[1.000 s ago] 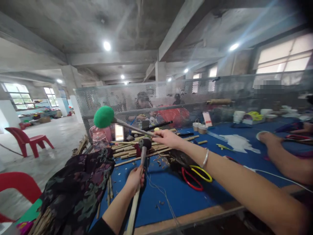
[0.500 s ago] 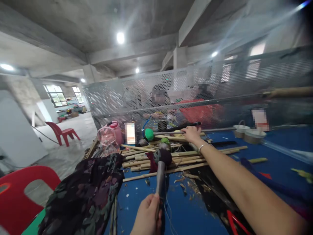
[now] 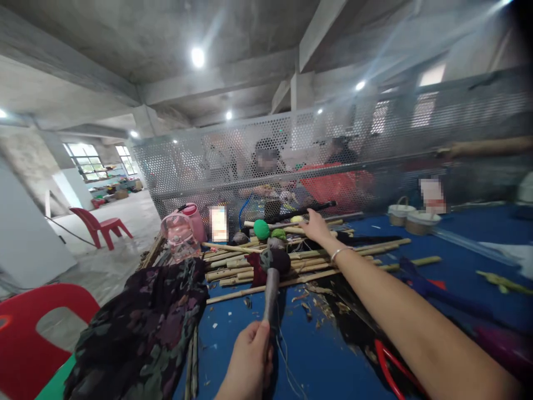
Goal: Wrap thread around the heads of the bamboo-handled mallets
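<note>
Closed round a grey rod [image 3: 271, 297], my left hand [image 3: 249, 355] is at the bottom centre. The rod's far end meets a dark cloth-wrapped ball [image 3: 277, 262]. My right hand [image 3: 315, 226] reaches over the far side of a pile of thin bamboo sticks [image 3: 310, 264], its fingers beside a pale yellow ball [image 3: 297, 220] and a long black stick. Its fingers look apart, but whether they touch anything is hard to tell. A green ball [image 3: 261, 229] and a smaller green bundle [image 3: 278, 234] lie to its left.
A perforated metal screen [image 3: 216, 161] stands behind the blue table [image 3: 233, 344], with people beyond. Floral dark cloth [image 3: 137, 322] covers the left side, near a pink jug [image 3: 194, 222]. Two small buckets [image 3: 421, 223] and red handles [image 3: 389, 369] are on the right.
The camera view has shifted slightly. My right hand has moved a little left and off the grey rod lying behind the sticks. My left hand still holds its rod.
</note>
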Motion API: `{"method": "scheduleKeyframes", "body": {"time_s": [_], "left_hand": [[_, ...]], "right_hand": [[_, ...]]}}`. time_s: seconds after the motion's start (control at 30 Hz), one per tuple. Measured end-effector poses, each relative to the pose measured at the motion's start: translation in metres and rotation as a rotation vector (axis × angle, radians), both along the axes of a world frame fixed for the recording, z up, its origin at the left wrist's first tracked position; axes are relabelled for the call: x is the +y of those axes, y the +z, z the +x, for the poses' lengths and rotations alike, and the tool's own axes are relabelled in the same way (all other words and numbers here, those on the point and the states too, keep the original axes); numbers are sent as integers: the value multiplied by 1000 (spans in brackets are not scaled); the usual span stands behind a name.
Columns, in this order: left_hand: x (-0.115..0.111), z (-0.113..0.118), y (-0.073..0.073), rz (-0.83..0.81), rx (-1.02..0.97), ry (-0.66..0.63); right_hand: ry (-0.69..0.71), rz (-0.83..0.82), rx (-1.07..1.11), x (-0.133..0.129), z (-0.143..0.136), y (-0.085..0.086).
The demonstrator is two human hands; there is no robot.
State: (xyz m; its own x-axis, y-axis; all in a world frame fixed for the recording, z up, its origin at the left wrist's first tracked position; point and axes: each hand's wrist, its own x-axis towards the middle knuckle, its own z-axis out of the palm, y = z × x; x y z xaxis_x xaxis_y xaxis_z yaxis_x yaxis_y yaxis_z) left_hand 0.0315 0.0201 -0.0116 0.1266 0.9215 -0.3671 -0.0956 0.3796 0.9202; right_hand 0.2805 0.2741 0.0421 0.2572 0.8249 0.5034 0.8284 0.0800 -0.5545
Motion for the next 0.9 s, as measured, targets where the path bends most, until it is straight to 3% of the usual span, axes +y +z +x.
{"method": "scheduleKeyframes", "body": {"time_s": [0.1,0.17,0.23,0.3,0.4,0.47,0.53,0.7,0.9], "left_hand": [[-5,-3,9,2,26,8],[-9,-3,16,6,3,-14],[-12,1,25,88,-17,-49],[-14,9,36,174,-18,-63],[-13,20,48,314,32,-37],[-10,20,49,393,85,25],[-7,14,45,353,118,91],[-2,-8,29,324,108,181],[1,-12,24,287,22,192]], "right_hand": [[-8,151,453,-55,-22,4],[48,127,851,-97,-42,1],[215,18,1157,-141,-65,-6],[402,-112,1282,-178,-90,-14],[733,-553,1194,-215,-123,-19],[835,-735,1031,-227,-137,-19],[835,-696,854,-234,-145,-18],[799,-361,549,-239,-143,-27],[738,-228,679,-236,-141,-34]]}}
